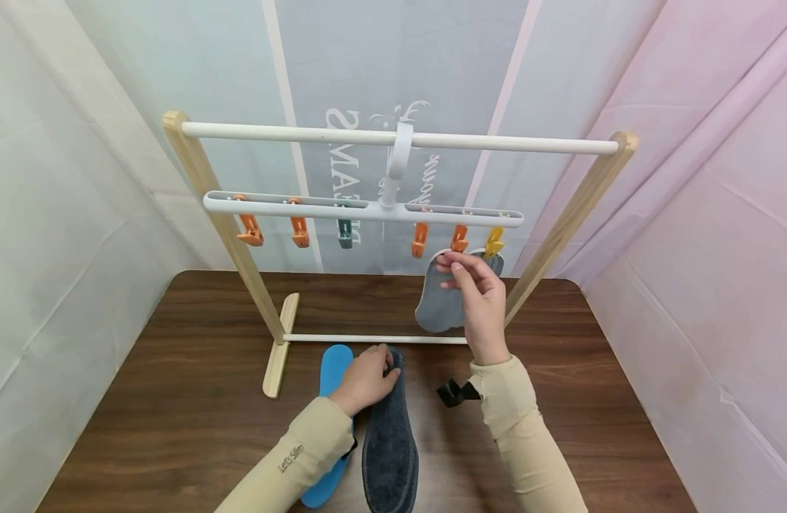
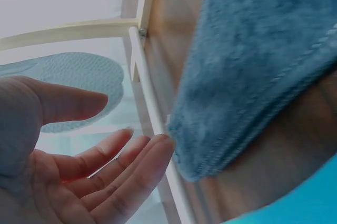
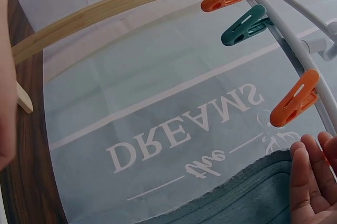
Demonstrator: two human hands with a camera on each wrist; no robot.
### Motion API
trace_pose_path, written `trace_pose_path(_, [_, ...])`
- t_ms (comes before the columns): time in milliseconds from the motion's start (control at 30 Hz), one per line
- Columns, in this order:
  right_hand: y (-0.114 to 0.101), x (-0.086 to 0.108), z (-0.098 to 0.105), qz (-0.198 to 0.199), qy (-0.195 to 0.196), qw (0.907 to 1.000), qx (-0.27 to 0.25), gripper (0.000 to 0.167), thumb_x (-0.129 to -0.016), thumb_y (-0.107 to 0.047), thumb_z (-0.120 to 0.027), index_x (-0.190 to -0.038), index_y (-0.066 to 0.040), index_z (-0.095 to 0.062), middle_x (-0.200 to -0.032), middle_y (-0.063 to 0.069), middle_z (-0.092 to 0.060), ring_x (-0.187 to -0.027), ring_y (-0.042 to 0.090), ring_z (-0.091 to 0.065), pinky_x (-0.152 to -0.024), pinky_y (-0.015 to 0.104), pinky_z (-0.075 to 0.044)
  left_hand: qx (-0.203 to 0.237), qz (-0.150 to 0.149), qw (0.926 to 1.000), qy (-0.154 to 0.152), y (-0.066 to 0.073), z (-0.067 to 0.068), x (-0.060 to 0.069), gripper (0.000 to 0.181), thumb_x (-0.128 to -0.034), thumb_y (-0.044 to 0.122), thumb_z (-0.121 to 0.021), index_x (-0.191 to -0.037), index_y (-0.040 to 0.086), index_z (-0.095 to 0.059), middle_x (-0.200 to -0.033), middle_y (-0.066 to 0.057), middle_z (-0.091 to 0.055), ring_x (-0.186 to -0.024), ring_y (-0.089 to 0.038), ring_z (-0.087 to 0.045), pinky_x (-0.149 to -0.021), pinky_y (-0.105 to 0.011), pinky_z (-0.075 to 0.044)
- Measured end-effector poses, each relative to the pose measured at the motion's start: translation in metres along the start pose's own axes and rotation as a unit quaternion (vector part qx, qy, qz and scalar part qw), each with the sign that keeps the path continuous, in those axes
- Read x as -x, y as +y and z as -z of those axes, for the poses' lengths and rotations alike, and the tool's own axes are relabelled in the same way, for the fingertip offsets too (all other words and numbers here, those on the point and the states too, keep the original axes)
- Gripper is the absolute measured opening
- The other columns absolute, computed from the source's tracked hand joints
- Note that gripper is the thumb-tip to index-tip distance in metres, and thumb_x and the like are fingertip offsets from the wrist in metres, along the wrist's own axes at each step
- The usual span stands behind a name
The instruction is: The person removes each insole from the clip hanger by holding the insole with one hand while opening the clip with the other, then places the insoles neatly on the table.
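Observation:
A grey insole point(image 1: 436, 303) hangs from an orange clip point(image 1: 459, 238) on the hanger's right part. My right hand point(image 1: 484, 303) is up at its top edge, fingers mostly extended in the right wrist view; part of the insole is hidden behind the hand. Behind it, a second grey insole point(image 1: 496, 263) hangs under a yellow clip point(image 1: 493, 242). On the table, my left hand point(image 1: 365, 377) lies by the tip of a dark, fuzzy insole point(image 1: 388, 449), which looks like two stacked layers. Its fingers are loosely bent, fingertips at the insole's tip point(image 2: 192, 155), gripping nothing.
A blue insole point(image 1: 333, 367) lies left of the dark one, partly under my left sleeve. The white hanger point(image 1: 316, 209) hooks over the rack's top bar point(image 1: 290, 133). More clips, orange point(image 1: 300, 231) and green point(image 1: 345, 231), dangle from it. A wooden foot point(image 1: 278, 363) stands at left.

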State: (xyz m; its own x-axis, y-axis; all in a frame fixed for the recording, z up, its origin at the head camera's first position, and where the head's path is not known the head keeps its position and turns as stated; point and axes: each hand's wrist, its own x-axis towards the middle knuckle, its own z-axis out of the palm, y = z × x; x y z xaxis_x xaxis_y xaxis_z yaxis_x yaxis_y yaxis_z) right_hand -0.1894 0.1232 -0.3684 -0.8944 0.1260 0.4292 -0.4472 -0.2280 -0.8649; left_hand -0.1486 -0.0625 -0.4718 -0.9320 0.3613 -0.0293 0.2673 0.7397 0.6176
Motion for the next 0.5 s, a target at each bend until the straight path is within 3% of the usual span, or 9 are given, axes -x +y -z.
trace_pose_path(300, [-0.003,-0.002,0.004,0.003,0.021,0.9998,-0.004,0.021,-0.096,-0.011,-0.057,-0.109,0.003,-0.067,-0.099,0.004,-0.072,-0.091,0.016,-0.068,-0.071,0.025,-0.054,0.016,0.003,0.9999,0.003,0.009,0.008,-0.022,0.02,-0.0948,0.018,-0.06,-0.107,0.003,-0.058,-0.098,-0.013,-0.059,-0.074,-0.021,-0.056,-0.06,-0.032,-0.044])
trace_pose_path(500, [-0.003,-0.002,0.006,0.006,0.032,0.9994,-0.009,0.024,-0.096,-0.01,-0.058,-0.111,0.008,-0.064,-0.098,0.003,-0.072,-0.091,0.016,-0.068,-0.068,0.024,-0.054,0.018,0.004,0.9998,-0.003,0.012,0.008,-0.03,0.022,-0.0958,0.019,-0.058,-0.11,0.003,-0.058,-0.1,-0.012,-0.059,-0.077,-0.021,-0.058,-0.061,-0.032,-0.046])
